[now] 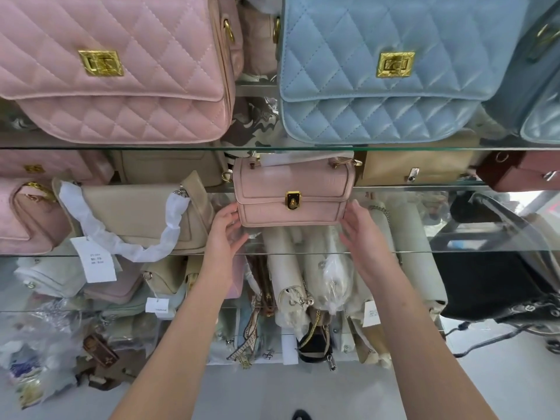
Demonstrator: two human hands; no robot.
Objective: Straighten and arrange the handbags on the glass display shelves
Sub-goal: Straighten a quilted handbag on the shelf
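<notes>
A small pink handbag (292, 192) with a gold clasp stands upright on the middle glass shelf (454, 253). My left hand (225, 230) is at its lower left corner with fingers straight, touching or nearly touching the bag's side. My right hand (362, 230) mirrors it at the lower right corner, fingers relaxed and extended. Neither hand wraps around the bag. On the upper glass shelf (121, 147) stand a large quilted pink bag (112, 65) and a large quilted light blue bag (391, 68), both with gold locks.
A beige bag (136, 216) with a paper-wrapped strap and a white tag stands left of the small bag. Beige, pink and dark red bags line the back. A black bag (491, 283) sits at the lower right. Wrapped bags and packaging crowd the lower shelves.
</notes>
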